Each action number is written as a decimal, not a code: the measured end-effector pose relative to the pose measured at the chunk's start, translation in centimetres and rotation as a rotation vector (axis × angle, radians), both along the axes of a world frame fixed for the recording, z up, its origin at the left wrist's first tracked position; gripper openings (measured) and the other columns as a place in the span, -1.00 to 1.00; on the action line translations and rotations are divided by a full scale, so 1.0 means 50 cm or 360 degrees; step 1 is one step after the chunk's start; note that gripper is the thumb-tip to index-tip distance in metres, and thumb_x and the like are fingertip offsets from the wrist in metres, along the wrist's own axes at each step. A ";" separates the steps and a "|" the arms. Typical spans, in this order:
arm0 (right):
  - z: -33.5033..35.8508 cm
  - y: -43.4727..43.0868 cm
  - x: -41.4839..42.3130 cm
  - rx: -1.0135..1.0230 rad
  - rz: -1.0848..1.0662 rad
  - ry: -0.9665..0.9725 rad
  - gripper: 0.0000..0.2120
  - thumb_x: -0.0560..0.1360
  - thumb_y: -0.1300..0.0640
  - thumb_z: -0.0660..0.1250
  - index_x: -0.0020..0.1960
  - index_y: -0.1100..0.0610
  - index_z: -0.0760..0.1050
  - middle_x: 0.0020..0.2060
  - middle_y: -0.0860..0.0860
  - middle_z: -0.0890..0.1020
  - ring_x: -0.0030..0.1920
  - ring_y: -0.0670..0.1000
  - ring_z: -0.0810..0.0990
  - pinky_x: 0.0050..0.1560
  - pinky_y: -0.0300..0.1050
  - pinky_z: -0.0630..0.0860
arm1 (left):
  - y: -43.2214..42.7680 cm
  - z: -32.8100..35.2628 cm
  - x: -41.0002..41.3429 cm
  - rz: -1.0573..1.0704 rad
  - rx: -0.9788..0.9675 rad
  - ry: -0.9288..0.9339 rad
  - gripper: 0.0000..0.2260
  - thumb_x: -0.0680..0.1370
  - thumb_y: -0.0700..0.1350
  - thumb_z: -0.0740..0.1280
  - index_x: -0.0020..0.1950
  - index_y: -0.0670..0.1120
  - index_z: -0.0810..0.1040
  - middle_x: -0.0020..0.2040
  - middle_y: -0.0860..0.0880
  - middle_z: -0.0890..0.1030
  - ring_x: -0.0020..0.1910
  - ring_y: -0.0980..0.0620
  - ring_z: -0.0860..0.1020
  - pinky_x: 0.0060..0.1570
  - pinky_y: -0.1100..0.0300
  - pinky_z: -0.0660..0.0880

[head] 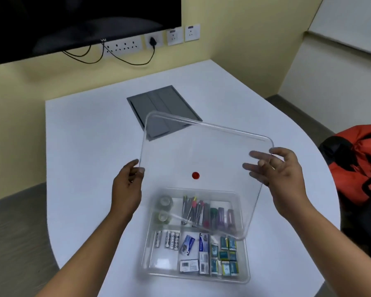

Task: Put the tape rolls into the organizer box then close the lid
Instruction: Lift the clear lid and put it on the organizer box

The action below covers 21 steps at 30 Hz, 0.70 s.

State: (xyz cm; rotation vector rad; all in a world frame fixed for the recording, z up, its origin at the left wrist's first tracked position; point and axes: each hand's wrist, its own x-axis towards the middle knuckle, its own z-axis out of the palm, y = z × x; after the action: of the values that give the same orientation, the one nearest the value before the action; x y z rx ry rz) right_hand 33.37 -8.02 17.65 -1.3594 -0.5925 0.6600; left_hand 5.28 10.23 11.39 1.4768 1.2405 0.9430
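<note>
A clear plastic organizer box (247, 273) sits on the white table near me. Two tape rolls (164, 209) lie one behind the other in its far left compartment. Above the box's far half I hold the clear lid (201, 146), tilted, with a small red dot on it. My left hand (128, 185) pinches the lid's left edge. My right hand (278, 170) supports the right edge, with its fingers spread under the lid. The box's other compartments hold batteries, pens, markers and small packets.
A grey panel (159, 103) is set into the table (84, 146) behind the lid. An orange and black bag (358, 163) sits off the table's right edge. A dark screen (73, 20) and wall sockets with cables hang on the far wall.
</note>
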 end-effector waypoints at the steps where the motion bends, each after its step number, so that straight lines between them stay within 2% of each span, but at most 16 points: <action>1: -0.020 0.006 0.000 -0.0044 -0.0157 0.0120 -0.80 0.56 0.35 0.28 0.03 0.08 0.38 0.06 0.16 0.67 -0.07 0.15 0.71 -0.06 -0.03 0.66 | -0.003 -0.008 -0.012 0.0001 -0.0043 0.0030 -0.81 0.57 -0.14 0.30 0.14 0.05 0.55 0.00 -0.01 0.66 -0.09 0.08 0.64 -0.11 0.23 0.49; 3: -0.070 0.013 -0.005 -0.0271 -0.0408 0.0137 -0.82 0.47 0.33 0.41 -0.05 0.12 0.47 0.07 0.27 0.61 -0.14 0.10 0.71 -0.02 -0.01 0.65 | -0.017 -0.031 -0.033 -0.0045 -0.0112 0.0167 -0.87 0.55 -0.17 0.33 0.04 0.01 0.60 -0.10 -0.05 0.69 -0.20 0.05 0.66 -0.15 0.09 0.55; 6: -0.148 0.003 -0.022 -0.0579 -0.0394 0.0032 -0.86 0.45 0.27 0.45 -0.04 0.10 0.58 0.02 0.23 0.65 -0.28 -0.04 0.68 -0.18 -0.22 0.60 | -0.045 -0.073 -0.056 -0.0060 -0.0188 0.0413 -0.87 0.53 -0.18 0.34 0.03 -0.09 0.64 -0.20 -0.03 0.69 -0.21 0.02 0.66 -0.02 0.00 0.58; 10: -0.219 -0.027 -0.052 -0.0984 -0.0261 -0.0263 -0.71 0.43 0.12 0.48 0.15 -0.02 0.58 0.07 0.03 0.66 -0.09 -0.09 0.63 0.08 -0.09 0.52 | -0.075 -0.121 -0.087 -0.0196 -0.0169 0.0739 -0.86 0.51 -0.16 0.35 0.00 -0.10 0.67 -0.19 -0.04 0.70 -0.17 -0.04 0.65 0.01 0.07 0.56; 12: -0.243 -0.039 -0.066 -0.1069 -0.0166 -0.0301 -0.61 0.43 0.12 0.48 0.25 0.03 0.54 0.12 0.07 0.66 0.02 -0.03 0.64 0.18 0.01 0.52 | -0.088 -0.139 -0.094 -0.0259 -0.0155 0.0833 -0.88 0.51 -0.16 0.36 -0.03 -0.11 0.67 -0.21 -0.06 0.70 -0.19 -0.05 0.64 -0.02 0.08 0.56; 16: -0.276 -0.053 -0.085 -0.1240 0.0020 -0.0398 -0.43 0.43 0.11 0.49 0.39 0.14 0.41 0.30 0.14 0.54 0.29 0.07 0.53 0.31 0.04 0.44 | -0.108 -0.166 -0.102 -0.0349 -0.0065 0.1044 -0.86 0.51 -0.18 0.33 -0.24 -0.14 0.61 -0.30 -0.13 0.64 -0.24 -0.08 0.58 -0.13 0.10 0.50; 18: -0.286 -0.055 -0.088 -0.1314 0.0075 -0.0509 -0.39 0.43 0.11 0.49 0.42 0.14 0.37 0.34 0.16 0.51 0.33 0.11 0.49 0.33 0.06 0.41 | -0.113 -0.174 -0.101 -0.0384 -0.0051 0.1091 -0.83 0.50 -0.19 0.33 -0.29 -0.19 0.55 -0.37 -0.13 0.59 -0.31 -0.08 0.54 -0.23 0.12 0.45; 21: -0.292 -0.056 -0.089 -0.1366 0.0140 -0.0617 -0.36 0.44 0.11 0.48 0.45 0.14 0.32 0.36 0.16 0.48 0.35 0.14 0.47 0.34 0.05 0.40 | -0.116 -0.181 -0.099 -0.0439 -0.0046 0.1119 -0.77 0.46 -0.19 0.35 -0.37 -0.14 0.40 -0.41 -0.05 0.50 -0.35 -0.06 0.50 -0.29 0.13 0.40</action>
State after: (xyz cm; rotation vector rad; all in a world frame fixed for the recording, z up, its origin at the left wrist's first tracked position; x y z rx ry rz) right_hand 28.93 -10.82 3.03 -2.3074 -0.7115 0.7637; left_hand 0.35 4.43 2.36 1.9780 1.4642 0.2091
